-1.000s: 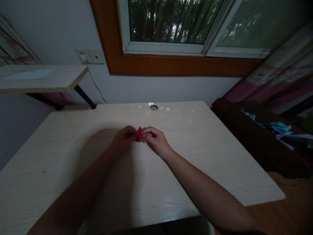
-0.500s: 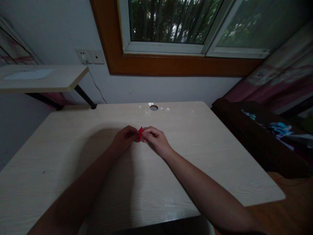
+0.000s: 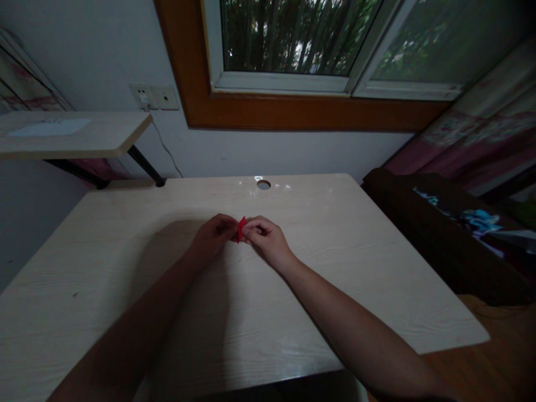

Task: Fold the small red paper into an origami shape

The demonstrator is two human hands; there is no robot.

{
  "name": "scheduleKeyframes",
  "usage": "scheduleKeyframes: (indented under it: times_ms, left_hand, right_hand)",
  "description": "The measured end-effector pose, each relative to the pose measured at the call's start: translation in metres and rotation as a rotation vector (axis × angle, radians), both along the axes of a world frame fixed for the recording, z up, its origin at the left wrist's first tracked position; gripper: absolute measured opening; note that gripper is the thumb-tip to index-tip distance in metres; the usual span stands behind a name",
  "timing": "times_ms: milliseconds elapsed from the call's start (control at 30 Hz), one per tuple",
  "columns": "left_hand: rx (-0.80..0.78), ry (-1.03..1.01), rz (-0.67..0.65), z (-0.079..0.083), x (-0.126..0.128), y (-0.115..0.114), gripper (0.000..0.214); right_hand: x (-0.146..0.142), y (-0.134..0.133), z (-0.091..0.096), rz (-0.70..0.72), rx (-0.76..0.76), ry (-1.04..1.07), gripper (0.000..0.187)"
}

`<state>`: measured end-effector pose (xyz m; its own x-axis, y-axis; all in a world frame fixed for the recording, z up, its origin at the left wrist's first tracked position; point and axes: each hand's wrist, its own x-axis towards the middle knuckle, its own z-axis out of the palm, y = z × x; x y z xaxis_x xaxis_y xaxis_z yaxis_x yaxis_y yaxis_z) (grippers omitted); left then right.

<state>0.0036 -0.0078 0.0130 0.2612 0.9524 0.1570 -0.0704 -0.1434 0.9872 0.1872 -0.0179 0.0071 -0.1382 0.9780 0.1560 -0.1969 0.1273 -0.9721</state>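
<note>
Between my two hands is a small piece of folded red paper [image 3: 241, 228], held just above the desk near its middle. My left hand [image 3: 213, 233] pinches it from the left, thumb and fingers pressed together. From the right, my right hand [image 3: 268, 235] grips it in the same way, its fingertips nearly meeting those of the left. Most of the paper is hidden behind the fingers; a narrow upright strip with a pointed top shows.
The pale wood-grain desk [image 3: 360, 268] has a round cable hole [image 3: 263, 184] near its back edge. A raised shelf [image 3: 104, 134] on dark legs stands at the back left, with a white sheet [image 3: 50, 127] on it. Beyond the right edge is a dark brown piece of furniture [image 3: 419, 223].
The red paper has tilted slightly and shows a narrower, straighter strip between the fingers. Both hands stay in nearly the same place, still pinching it.
</note>
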Motion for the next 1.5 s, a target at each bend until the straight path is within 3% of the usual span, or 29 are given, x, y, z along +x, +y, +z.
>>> scheduleKeyframes:
  times_ms: [267, 567, 800, 1333, 1500]
  left_hand:
    - [0.028, 0.054, 0.037, 0.0002, 0.0001, 0.0003, 0.028]
    - [0.098, 0.106, 0.099, -0.0011, -0.0016, 0.0004, 0.023]
    - [0.149, 0.198, 0.145, -0.0019, -0.0023, 0.0011, 0.022]
    - [0.1, 0.155, 0.103, -0.0049, -0.0003, 0.0035, 0.029]
    - [0.103, 0.297, 0.089, 0.0001, -0.0015, 0.0015, 0.026]
  right_hand:
    - [0.0007, -0.0011, -0.0009, -0.045, 0.122, -0.182, 0.013]
    - [-0.0031, -0.001, 0.0025, -0.017, -0.048, -0.01, 0.032]
    - [-0.0012, 0.0009, -0.0019, -0.035, -0.023, -0.143, 0.026]
    - [-0.0016, 0.0021, -0.001, -0.068, -0.046, -0.138, 0.014]
    - [-0.0001, 0.0031, -0.0024, -0.053, -0.063, -0.103, 0.015]
